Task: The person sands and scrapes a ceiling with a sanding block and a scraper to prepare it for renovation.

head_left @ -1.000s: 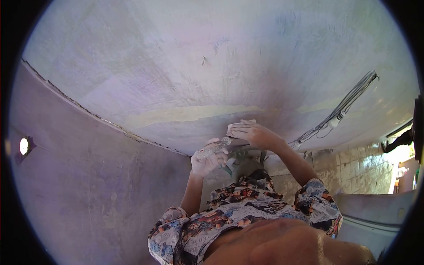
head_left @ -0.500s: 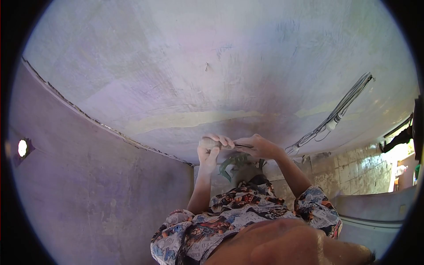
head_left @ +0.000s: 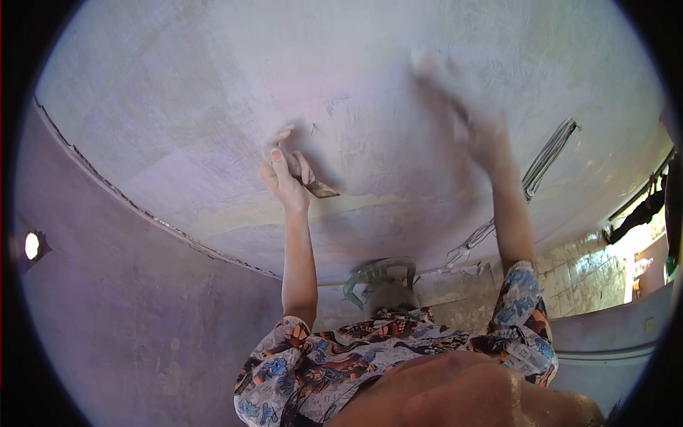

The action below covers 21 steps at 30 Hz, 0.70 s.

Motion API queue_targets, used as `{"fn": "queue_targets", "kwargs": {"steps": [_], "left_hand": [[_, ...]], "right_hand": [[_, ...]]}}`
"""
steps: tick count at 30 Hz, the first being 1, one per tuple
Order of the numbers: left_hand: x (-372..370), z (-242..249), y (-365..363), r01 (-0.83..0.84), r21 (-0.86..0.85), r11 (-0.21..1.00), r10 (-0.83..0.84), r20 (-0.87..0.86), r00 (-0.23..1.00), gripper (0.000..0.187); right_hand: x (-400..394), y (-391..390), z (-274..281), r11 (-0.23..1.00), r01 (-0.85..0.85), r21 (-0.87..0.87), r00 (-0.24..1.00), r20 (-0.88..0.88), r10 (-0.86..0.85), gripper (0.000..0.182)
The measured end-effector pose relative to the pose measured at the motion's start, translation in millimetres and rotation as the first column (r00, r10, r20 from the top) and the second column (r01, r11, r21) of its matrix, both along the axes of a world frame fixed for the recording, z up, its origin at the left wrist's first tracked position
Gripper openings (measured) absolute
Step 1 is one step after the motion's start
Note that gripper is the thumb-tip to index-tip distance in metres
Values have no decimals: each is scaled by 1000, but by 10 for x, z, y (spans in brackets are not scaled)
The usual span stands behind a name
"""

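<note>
Stretching out from the patterned shirt sleeves (head_left: 526, 317), both bare forearms reach toward the wall (head_left: 370, 128). The left hand (head_left: 286, 174) is curled around a flat-bladed tool (head_left: 321, 188), its thumb laid along the grip and one fingertip pointing away from the rest. Most of the handle is hidden by the fingers; the part that shows is pale and looks dusty. The blade comes out beyond the fingers, thin, brownish and dull, lighter along part of its face, and narrows to a sharp corner directed right and slightly down in the view. It lies in front of the wall, close to a yellowish strip, with a shadow beside the hand; whether its edge touches the surface I cannot tell. The right hand (head_left: 484, 139), well apart from the left, is badly blurred, so I cannot tell whether its fingers are spread or closed, nor what they may hold.

The wall is pale and patchy, with bluish scuffs and faint scratches. A small nail-like piece (head_left: 313, 128) sticks out beside the left fingertips. Right of the right forearm, a bundle of grey cables (head_left: 551, 156) hangs against the wall. Lower down is a green chair (head_left: 377, 270). Farther off, a lit lamp (head_left: 32, 245) shows on the left-side wall (head_left: 142, 306), and tiled floor (head_left: 583, 274) runs toward a bright opening on the right.
</note>
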State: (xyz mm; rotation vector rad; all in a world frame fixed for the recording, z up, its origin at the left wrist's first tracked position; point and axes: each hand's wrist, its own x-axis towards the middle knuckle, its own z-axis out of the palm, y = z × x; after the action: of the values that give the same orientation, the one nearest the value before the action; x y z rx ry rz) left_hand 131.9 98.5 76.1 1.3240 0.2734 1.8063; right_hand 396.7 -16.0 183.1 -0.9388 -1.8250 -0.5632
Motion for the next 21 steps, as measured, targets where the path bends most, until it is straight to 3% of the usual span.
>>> {"fn": "queue_targets", "kwargs": {"steps": [1,3,4,6,9,12,15,19,21], "left_hand": [[37,72,44,-12,51,999,13,-24,1000,44],[129,158,119,9,94,995,-2,-74,997,47],[141,146,139,9,98,995,-2,-67,998,47],[162,76,176,52,76,996,-46,-83,995,47],[261,14,72,101,66,993,-98,-38,994,50],[256,19,-26,85,129,988,-67,-142,988,51],[208,7,-3,108,139,984,-91,-123,988,50],[286,32,-68,98,105,990,-90,-78,993,49],[265,36,-48,109,96,989,-100,-88,991,48]], "right_hand": [[35,135,299,988,36,147,999,15,-39,52],[154,414,758,944,203,260,979,-66,-193,49],[135,500,876,943,202,264,979,-60,-193,49],[64,596,1077,850,227,475,955,65,-291,38],[92,579,582,777,270,568,919,88,-384,45],[129,495,520,763,340,550,881,97,-463,52],[-251,485,1271,724,351,593,884,45,-465,37],[-15,464,1137,730,289,619,879,131,-459,39],[75,436,699,765,350,540,869,117,-481,55]]}}
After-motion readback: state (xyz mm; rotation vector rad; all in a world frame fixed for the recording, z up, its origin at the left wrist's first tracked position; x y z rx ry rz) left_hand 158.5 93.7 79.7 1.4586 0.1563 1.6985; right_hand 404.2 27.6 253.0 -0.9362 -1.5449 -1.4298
